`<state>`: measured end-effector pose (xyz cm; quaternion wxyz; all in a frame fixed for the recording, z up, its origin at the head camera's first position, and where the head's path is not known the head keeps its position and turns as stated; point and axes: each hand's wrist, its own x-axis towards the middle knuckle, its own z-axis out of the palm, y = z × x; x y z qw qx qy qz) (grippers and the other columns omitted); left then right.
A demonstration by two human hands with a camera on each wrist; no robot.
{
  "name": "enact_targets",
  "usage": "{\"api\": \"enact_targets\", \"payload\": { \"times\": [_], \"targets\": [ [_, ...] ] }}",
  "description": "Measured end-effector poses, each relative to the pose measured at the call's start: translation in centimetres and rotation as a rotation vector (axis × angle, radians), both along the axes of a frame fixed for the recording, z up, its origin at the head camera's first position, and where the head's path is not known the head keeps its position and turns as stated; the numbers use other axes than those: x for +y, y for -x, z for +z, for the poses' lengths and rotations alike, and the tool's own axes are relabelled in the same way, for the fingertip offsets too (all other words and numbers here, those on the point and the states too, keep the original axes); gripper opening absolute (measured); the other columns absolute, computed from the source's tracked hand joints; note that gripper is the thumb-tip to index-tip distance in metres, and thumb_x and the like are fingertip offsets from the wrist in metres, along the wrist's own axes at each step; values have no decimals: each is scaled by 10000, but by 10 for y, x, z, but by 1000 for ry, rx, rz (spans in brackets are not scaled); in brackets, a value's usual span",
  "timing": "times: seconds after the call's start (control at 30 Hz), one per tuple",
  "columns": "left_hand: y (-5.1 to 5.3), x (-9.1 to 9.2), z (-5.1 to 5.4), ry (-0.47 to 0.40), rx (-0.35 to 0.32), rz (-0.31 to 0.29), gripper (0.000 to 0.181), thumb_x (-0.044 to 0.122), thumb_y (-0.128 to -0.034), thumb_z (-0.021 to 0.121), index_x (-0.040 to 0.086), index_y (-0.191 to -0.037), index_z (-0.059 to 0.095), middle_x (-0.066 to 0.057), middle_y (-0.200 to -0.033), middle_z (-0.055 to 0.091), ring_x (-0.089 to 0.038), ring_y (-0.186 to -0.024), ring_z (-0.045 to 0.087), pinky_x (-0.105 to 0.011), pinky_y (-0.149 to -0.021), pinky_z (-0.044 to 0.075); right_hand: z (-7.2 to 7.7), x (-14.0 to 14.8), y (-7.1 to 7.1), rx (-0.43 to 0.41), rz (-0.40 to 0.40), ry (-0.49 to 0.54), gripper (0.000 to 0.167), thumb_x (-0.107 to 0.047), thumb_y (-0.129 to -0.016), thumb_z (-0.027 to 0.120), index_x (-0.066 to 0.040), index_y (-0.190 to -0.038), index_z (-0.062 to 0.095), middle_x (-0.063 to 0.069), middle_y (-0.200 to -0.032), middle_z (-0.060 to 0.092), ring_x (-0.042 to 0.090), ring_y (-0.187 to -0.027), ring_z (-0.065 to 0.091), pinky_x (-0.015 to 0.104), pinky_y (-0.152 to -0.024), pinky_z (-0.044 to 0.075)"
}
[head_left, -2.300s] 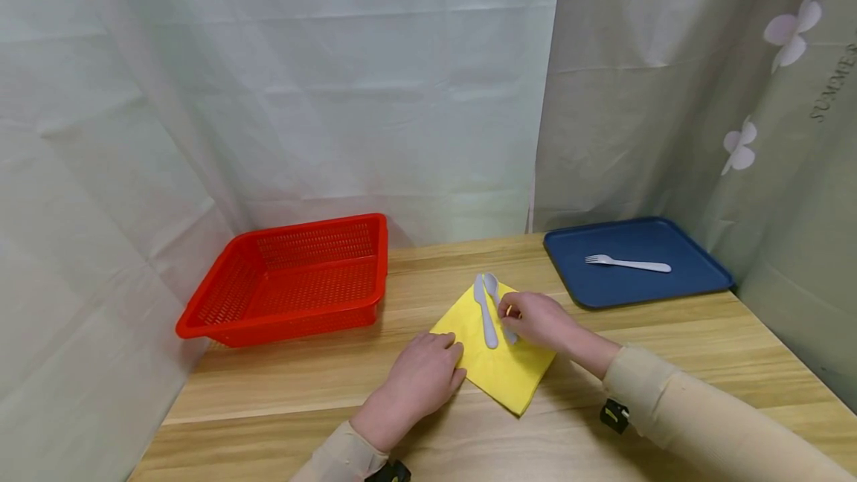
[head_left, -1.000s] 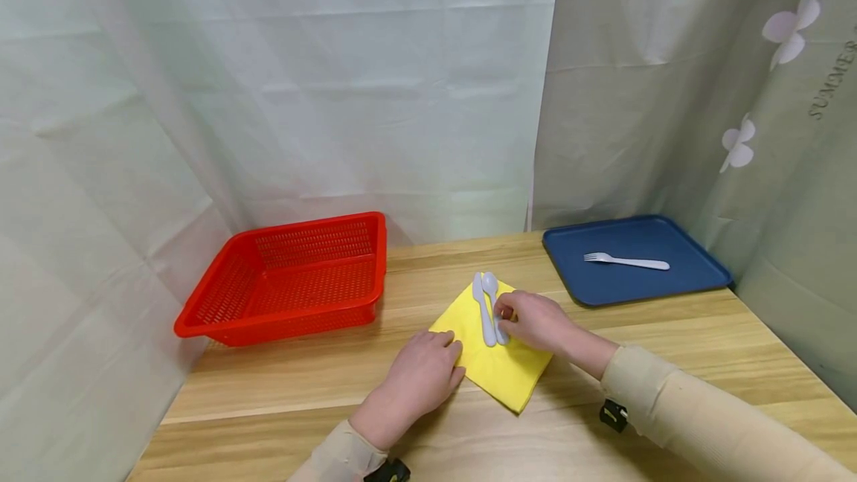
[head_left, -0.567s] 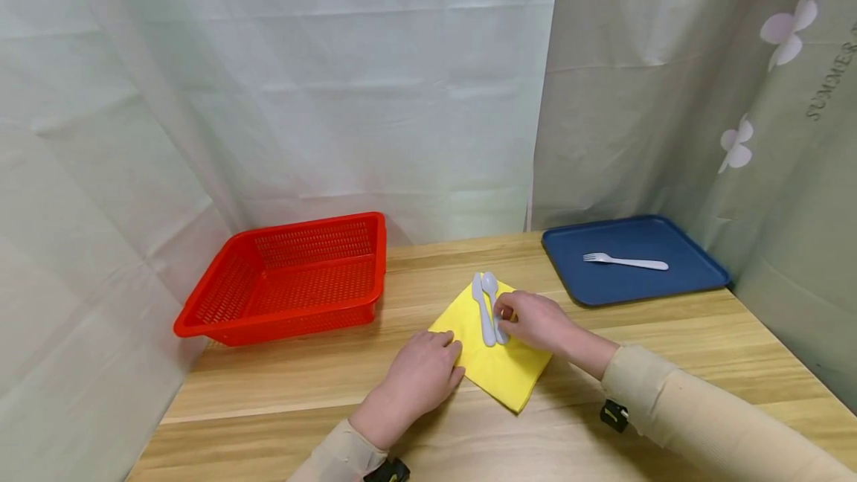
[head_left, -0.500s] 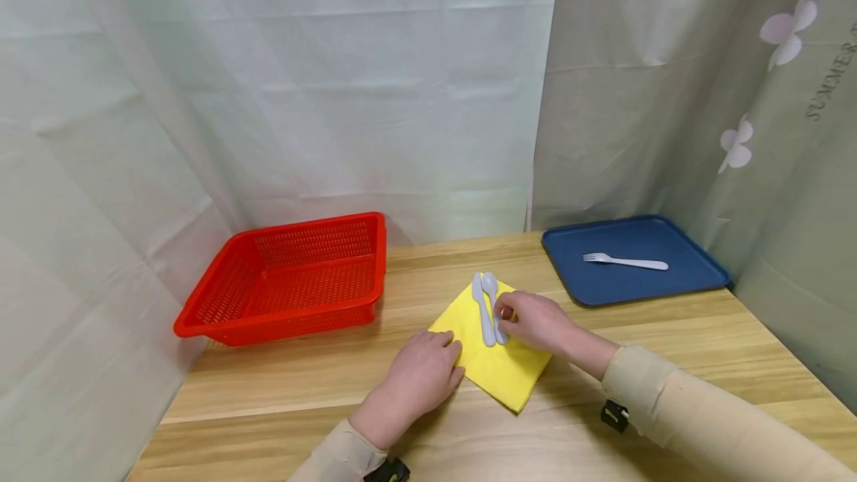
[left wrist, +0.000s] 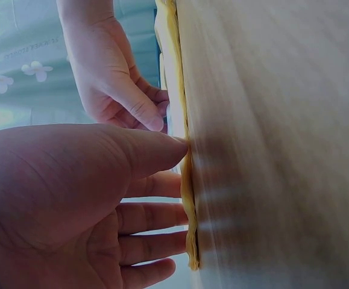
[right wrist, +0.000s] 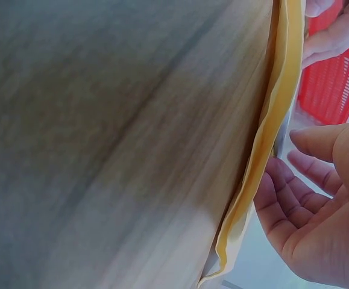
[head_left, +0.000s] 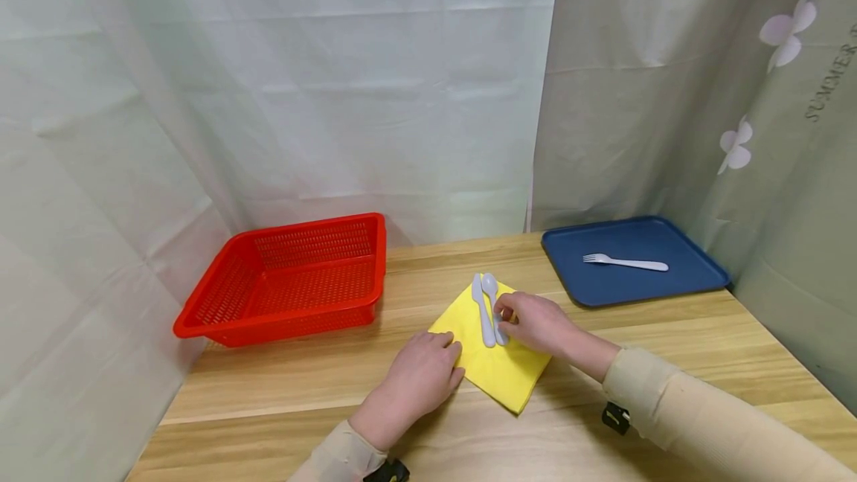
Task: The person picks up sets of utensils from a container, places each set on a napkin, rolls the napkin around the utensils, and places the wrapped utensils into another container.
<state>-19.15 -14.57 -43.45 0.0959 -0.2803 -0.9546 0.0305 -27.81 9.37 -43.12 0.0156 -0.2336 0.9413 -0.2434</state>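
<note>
Spoon point(head_left: 490, 286) and knife point(head_left: 483, 315) lie just below centre; our right hand point(head_left: 533, 318) pinches the spoon, our straight-fingered left hand point(head_left: 422, 372) touches a yellow napkin point(head_left: 510, 379).

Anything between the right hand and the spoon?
Nothing visible: the right hand is at the spoon, by its handle, and the knife lies on the spoon's other side, away from that hand.

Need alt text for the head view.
A person's left hand touches a yellow napkin; the right hand is at a spoon lying beside a knife on it. Behind: red basket at left, blue tray with fork at right.
</note>
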Motion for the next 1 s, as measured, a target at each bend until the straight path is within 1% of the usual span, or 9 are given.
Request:
{"api": "enact_targets", "payload": {
  "times": [0.1, 0.37, 0.5, 0.67, 0.8, 0.9, 1.0],
  "targets": [
    [1, 0, -1, 0, -2, 3, 262, 330, -1003, 807, 88, -1093, 763, -95, -1200, 749, -281, -1105, 728, -481, -1076, 562, 0, 0, 0, 3, 1, 2, 172, -106, -963, 845, -115, -1116, 766, -56, -923, 687, 139, -798, 592, 362, -766, 529],
    [0, 1, 0, 3, -33, 18, 277, 335, -1011, 804, 87, -1129, 769, -100, -1232, 749, -287, -1139, 724, -493, -1098, 554, 2, 1, -1, 17, 6, 2, 183, -102, -968, 843, -101, -1135, 767, -44, -941, 698, 142, -802, 598, 367, -775, 535],
    [0, 1, 0, -1, -37, 17, 270, 331, -1010, 806, 87, -1122, 767, -100, -1230, 750, -286, -1138, 723, -491, -1101, 551, 3, 2, -3, 41, 8, -2, 193, -105, -967, 841, -99, -1147, 772, -12, -975, 711, 148, -811, 602, 376, -779, 541],
    [1, 1, 1, -1, -46, 20, 275, 330, -1012, 807, 86, -1133, 768, -100, -1234, 749, -287, -1142, 721, -490, -1105, 548, 3, 5, -4, 129, 14, -18, 201, -111, -959, 848, -99, -1148, 782, 17, -1006, 729, 154, -820, 630, 391, -769, 564],
    [0, 1, 1, 0, -39, 16, 279, 327, -1009, 809, 83, -1141, 772, -102, -1237, 750, -287, -1145, 723, -487, -1102, 550, 3, 7, -4, 219, 23, -38, 207, -127, -957, 864, -99, -1145, 781, 34, -1033, 757, 178, -848, 696, 404, -755, 597],
    [0, 1, 1, -1, -29, 12, 278, 325, -1006, 812, 83, -1137, 774, -103, -1236, 751, -288, -1142, 724, -484, -1096, 553, 3, 8, -5, 268, 26, -57, 240, -145, -958, 876, -87, -1170, 780, 58, -1065, 771, 217, -900, 742, 421, -768, 621],
    [0, 1, 1, -2, -29, 12, 278, 323, -1005, 813, 82, -1138, 775, -104, -1238, 751, -291, -1142, 725, -486, -1094, 555, 3, 10, -5, 310, 29, -81, 282, -165, -961, 879, -75, -1207, 776, 68, -1081, 773, 237, -927, 754, 434, -779, 632]
  ]
}}
